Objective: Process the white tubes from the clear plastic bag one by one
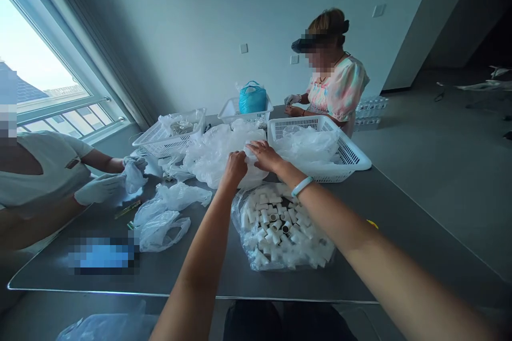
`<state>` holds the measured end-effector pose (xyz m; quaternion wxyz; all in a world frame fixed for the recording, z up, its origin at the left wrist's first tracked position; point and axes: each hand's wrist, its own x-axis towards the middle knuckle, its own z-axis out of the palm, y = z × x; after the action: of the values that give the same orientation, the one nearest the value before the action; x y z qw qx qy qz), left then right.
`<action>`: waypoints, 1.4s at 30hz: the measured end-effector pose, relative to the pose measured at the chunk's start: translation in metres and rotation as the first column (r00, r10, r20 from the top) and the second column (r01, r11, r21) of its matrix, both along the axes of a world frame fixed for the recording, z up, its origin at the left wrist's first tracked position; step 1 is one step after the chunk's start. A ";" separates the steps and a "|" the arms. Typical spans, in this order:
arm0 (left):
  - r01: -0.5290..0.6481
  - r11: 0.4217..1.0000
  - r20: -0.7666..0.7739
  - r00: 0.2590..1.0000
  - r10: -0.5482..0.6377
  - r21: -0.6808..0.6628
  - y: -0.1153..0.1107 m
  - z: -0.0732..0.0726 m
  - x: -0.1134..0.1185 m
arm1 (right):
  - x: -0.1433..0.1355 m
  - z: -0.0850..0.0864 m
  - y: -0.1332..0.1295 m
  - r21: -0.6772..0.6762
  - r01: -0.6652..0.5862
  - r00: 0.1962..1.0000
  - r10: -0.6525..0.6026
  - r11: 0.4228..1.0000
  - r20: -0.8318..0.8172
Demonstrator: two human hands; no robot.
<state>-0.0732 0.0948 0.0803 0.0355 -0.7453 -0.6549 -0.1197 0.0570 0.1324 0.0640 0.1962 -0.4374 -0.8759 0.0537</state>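
Observation:
Both arms reach forward over the dark table (pixel 360 256) to a heap of clear plastic bags (pixel 212 152). My left hand (pixel 235 167) is closed, its fingers pinched on the plastic at the right part of the heap. Beside it, my right hand (pixel 264 156) has its fingers spread over the same plastic, palm down. Nearer to me, below the right forearm, lies an open clear bag full of white pipe fittings (pixel 276 229). Right of my hands stands a white basket (pixel 340 173) with plastic bags in it.
Loose clear bags (pixel 160 224) lie on the left of the table. Behind are a white basket (pixel 154 141) and another with a blue bag (pixel 253 100). One gloved person (pixel 44 170) works at left, another person (pixel 340 85) at the far side.

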 end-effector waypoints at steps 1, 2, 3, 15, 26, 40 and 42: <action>0.017 1.000 0.000 1.000 -0.017 0.000 -0.003 0.000 0.000 | 0.001 0.001 0.001 -0.002 -0.018 1.000 0.018 1.000 0.020; 0.034 0.999 -0.001 0.999 -0.034 -0.004 -0.006 -0.001 0.000 | 0.002 0.002 0.002 -0.004 -0.035 0.999 0.036 0.999 0.037; 0.051 0.999 -0.002 0.999 -0.051 -0.011 -0.009 -0.001 -0.001 | 0.002 0.004 0.002 -0.010 -0.049 0.998 0.050 0.999 0.048; 0.208 0.950 0.016 0.978 -0.210 -0.234 -0.021 0.005 -0.005 | -0.006 0.015 0.011 -0.153 -0.010 1.000 0.012 0.988 0.011; -0.140 0.990 0.094 0.986 0.140 -0.001 -0.006 0.018 -0.018 | -0.004 0.019 0.011 -0.095 -0.060 0.970 0.036 0.994 -0.242; -0.065 0.992 0.080 0.994 0.073 -0.106 -0.020 0.006 -0.038 | 0.001 0.019 -0.019 -0.005 -0.134 0.991 0.134 0.991 -0.013; -0.046 0.992 0.107 0.993 0.059 -0.118 -0.021 0.003 -0.043 | 0.001 0.009 -0.022 -0.044 -0.110 0.992 0.112 0.993 0.050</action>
<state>-0.1160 0.0734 0.0836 -0.0407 -0.7209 -0.6811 -0.1216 0.0575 0.1103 0.0730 0.1607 -0.3933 -0.9025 0.0709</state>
